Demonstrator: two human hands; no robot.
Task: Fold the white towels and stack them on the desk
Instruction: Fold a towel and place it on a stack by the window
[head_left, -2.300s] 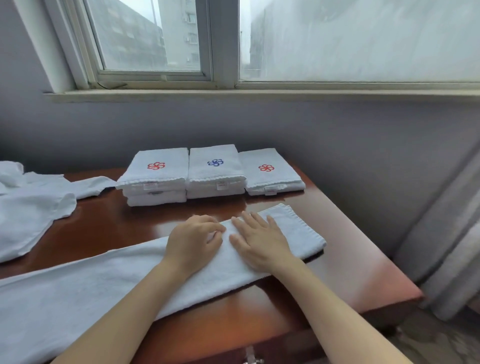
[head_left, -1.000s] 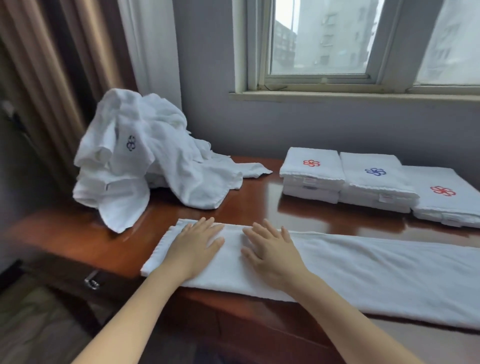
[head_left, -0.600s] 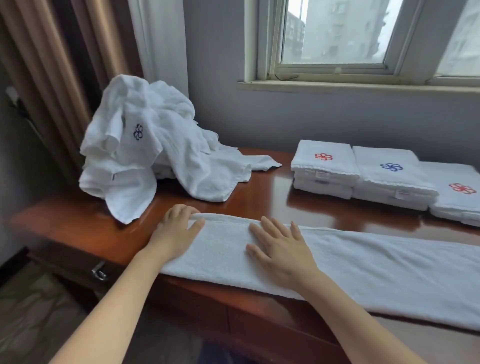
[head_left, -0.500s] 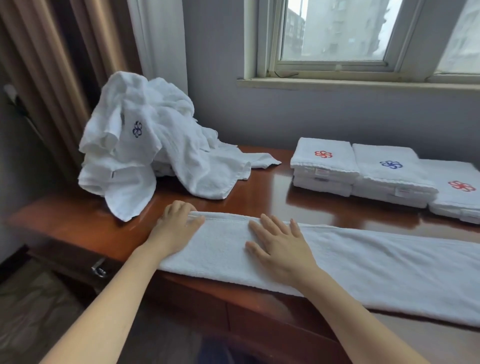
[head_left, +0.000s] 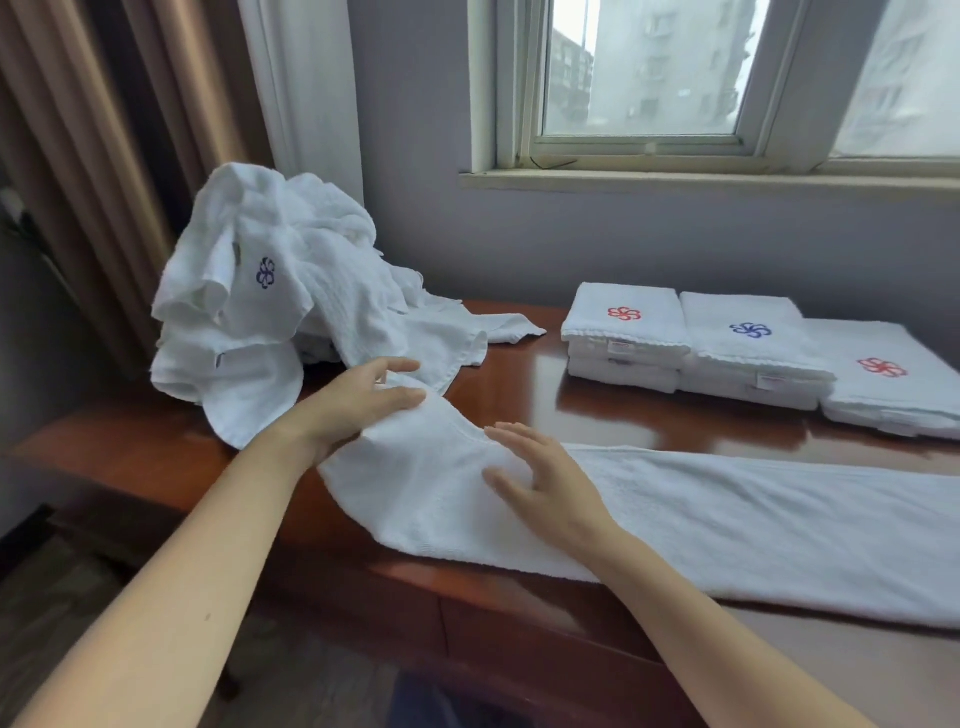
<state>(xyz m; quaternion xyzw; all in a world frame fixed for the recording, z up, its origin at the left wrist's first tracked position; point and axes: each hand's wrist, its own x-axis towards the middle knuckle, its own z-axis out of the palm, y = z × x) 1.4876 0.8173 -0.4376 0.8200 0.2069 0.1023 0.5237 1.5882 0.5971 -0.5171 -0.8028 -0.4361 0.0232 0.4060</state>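
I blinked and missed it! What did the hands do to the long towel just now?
The left hand has gripped the left end of the long towel and lifted it off the desk, carrying it up and rightward. The right hand stays open at the towel's middle. The crumpled pile and the three folded stacks have not moved.

Wall (head_left: 415, 156): pale grey-lilac, plain.
Window (head_left: 644, 67): white frame, 2 panes in view, hazy buildings and daylight outside; sill (head_left: 675, 179) cream.
Curtain (head_left: 104, 130): tan, pleated, at left; white strip (head_left: 306, 93) beside it, possibly a sheer.
Desk (head_left: 519, 374): glossy red-brown wood, reflecting the daylight.
Floor (head_left: 47, 597): dark, blurred.
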